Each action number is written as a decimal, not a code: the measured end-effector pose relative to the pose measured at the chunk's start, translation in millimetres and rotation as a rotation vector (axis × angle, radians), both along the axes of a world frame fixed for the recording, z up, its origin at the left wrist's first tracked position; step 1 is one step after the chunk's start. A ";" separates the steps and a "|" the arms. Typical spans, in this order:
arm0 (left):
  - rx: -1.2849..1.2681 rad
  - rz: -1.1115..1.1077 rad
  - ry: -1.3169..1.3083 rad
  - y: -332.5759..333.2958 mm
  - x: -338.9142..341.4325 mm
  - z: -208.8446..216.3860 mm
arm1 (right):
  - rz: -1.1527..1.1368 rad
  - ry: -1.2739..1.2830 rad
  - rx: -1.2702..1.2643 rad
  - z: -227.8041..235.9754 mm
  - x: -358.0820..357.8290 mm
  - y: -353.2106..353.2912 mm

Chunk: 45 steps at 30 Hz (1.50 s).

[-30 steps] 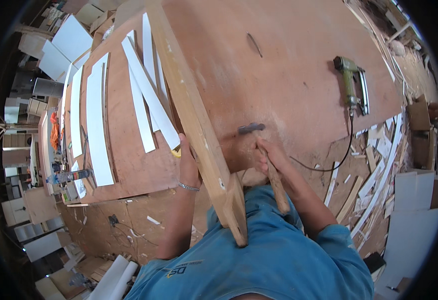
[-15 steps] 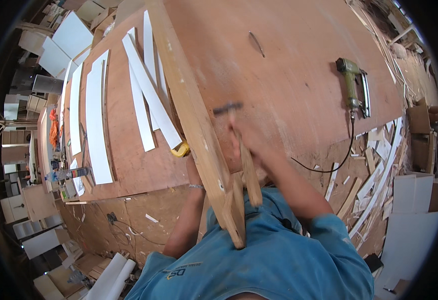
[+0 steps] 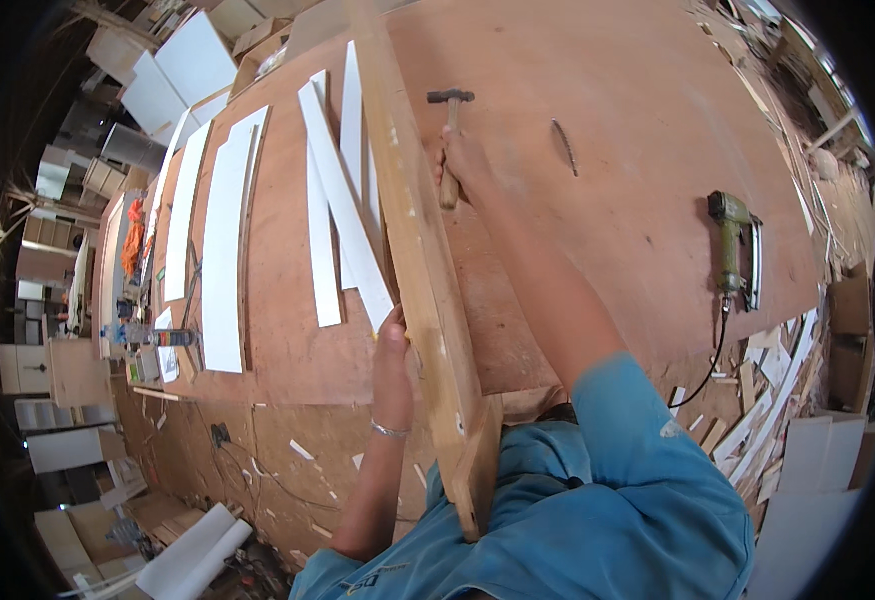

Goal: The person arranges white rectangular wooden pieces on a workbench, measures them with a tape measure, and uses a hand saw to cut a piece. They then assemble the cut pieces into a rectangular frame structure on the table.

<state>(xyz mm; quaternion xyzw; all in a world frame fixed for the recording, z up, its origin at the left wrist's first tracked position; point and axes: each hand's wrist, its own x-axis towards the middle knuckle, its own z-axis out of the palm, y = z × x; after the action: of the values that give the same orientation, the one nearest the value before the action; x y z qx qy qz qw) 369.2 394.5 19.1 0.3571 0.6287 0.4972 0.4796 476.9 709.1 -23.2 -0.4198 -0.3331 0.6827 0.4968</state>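
My right hand (image 3: 465, 160) is closed round the wooden handle of a hammer (image 3: 451, 97), over the board to the right of a long wooden beam (image 3: 423, 250). The hammer's dark head points away from me. The beam runs from the far side of the board to my body, its near end tapered and against my blue shirt. My left hand (image 3: 392, 340) grips the beam's left side; its fingers are partly hidden there. Beside that hand lie the ends of white strips (image 3: 343, 200), with a sliver of yellow showing.
A green nail gun (image 3: 730, 240) with a black hose lies at the right of the large brown board (image 3: 618, 300). A thin curved metal piece (image 3: 565, 148) lies farther in. More white strips (image 3: 233, 240) and a bottle (image 3: 163, 337) are at left; offcuts (image 3: 758, 380) litter the right.
My right hand has moved the hammer away from my body, and that arm is now stretched out. My left hand shows more fully beside the beam. The whole view has shifted.
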 end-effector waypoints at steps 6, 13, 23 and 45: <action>0.078 -0.114 0.572 8.2 32.9 35.6 | 0.023 0.105 -0.134 19.7 -38.8 39.3; 0.028 -0.146 0.535 9.4 30.1 37.0 | 0.002 0.039 -0.106 18.0 -37.2 41.1; 0.054 -0.150 0.539 7.4 28.2 33.7 | 0.138 -0.221 0.017 17.1 -21.1 65.5; -0.131 -0.175 0.876 95.0 253.1 -133.8 | -0.295 -1.080 0.012 37.8 419.7 -285.2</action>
<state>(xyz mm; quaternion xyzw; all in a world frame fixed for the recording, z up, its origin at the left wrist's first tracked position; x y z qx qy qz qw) 622.3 489.5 -114.8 0.5546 0.7700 0.2159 0.2302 896.6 423.9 14.6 -0.7493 -0.4815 0.2922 0.3484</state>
